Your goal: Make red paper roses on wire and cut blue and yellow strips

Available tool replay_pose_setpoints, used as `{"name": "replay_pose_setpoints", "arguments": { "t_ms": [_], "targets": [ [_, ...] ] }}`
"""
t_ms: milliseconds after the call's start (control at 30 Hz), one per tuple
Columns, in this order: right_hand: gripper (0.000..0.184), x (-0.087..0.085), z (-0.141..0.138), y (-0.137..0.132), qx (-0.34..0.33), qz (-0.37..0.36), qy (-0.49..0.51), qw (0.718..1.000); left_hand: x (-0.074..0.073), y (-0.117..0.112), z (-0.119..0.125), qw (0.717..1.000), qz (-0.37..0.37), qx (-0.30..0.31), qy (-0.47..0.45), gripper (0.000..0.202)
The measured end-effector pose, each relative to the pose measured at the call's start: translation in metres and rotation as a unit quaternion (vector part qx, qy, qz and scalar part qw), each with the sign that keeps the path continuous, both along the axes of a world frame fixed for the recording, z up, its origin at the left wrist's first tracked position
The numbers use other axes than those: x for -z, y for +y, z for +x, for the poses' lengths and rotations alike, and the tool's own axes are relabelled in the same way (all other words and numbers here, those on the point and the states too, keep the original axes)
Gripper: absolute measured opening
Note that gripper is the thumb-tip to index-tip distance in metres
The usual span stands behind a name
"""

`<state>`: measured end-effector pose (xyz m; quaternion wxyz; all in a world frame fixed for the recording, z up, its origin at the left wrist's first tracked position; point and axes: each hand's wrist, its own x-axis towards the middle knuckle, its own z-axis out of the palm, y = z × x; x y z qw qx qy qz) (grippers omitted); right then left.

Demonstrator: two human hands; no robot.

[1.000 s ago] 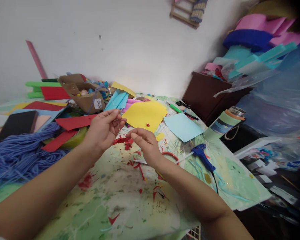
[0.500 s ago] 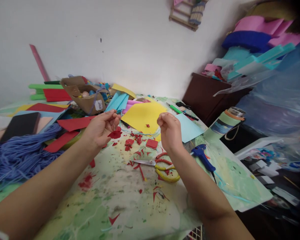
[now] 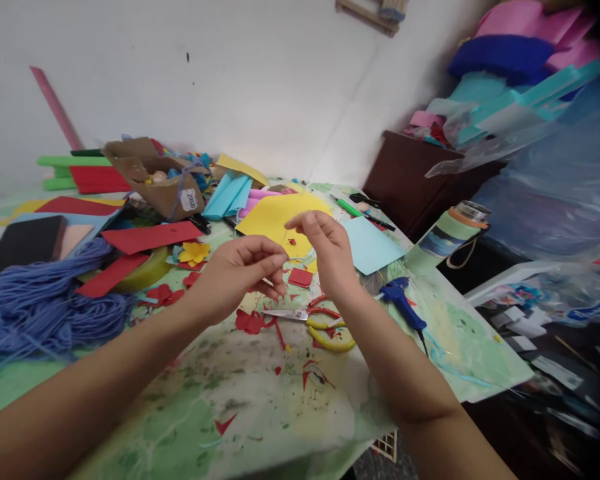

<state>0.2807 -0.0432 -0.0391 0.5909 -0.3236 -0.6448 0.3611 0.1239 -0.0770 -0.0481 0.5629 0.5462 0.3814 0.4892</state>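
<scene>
My left hand (image 3: 245,270) is closed in a pinch of thumb and forefinger near the middle of the table. What it grips is too thin to make out. Just below it shows a red paper flower (image 3: 250,322), apparently hanging, though I cannot see by what. Facing it, my right hand (image 3: 326,250) is bent at the wrist with thumb and forefinger together; anything between them is too fine to tell. Under the hands lie scissors (image 3: 305,317) with red and yellow handles, a small red paper square (image 3: 301,277) and red scraps.
Left are blue yarn (image 3: 55,303), a black box (image 3: 25,247), red strips (image 3: 150,237), a yellow flower (image 3: 194,253) and a cardboard box (image 3: 155,180). Yellow paper (image 3: 265,217) lies behind. Right are pale blue paper (image 3: 373,243), a blue glue gun (image 3: 403,303) and a bottle (image 3: 447,233).
My left hand has moved right and lower, closer to my right hand, and the red flower has moved with it. My right hand's fingers now point left. The view has shifted slightly.
</scene>
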Motion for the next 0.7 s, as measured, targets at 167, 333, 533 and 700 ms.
{"name": "replay_pose_setpoints", "arguments": {
  "t_ms": [167, 333, 533, 700],
  "targets": [
    [0.035, -0.006, -0.001, -0.014, -0.049, 0.007, 0.013, 0.999, 0.014, -0.003, 0.010, 0.996, 0.007, 0.042, 0.074, 0.024],
    [0.039, -0.010, 0.010, -0.008, 0.004, -0.003, 0.066, 0.998, 0.023, 0.005, 0.010, 0.988, 0.061, 0.054, 0.131, 0.031],
    [0.036, -0.026, 0.031, -0.002, 0.079, 0.048, 0.065, 0.994, 0.031, 0.054, -0.035, 0.900, 0.128, -0.119, 0.398, 0.042],
    [0.028, -0.031, 0.037, -0.007, 0.084, 0.075, 0.005, 0.994, 0.056, 0.081, -0.055, 0.802, 0.098, -0.021, 0.589, 0.032]
  ]
}}
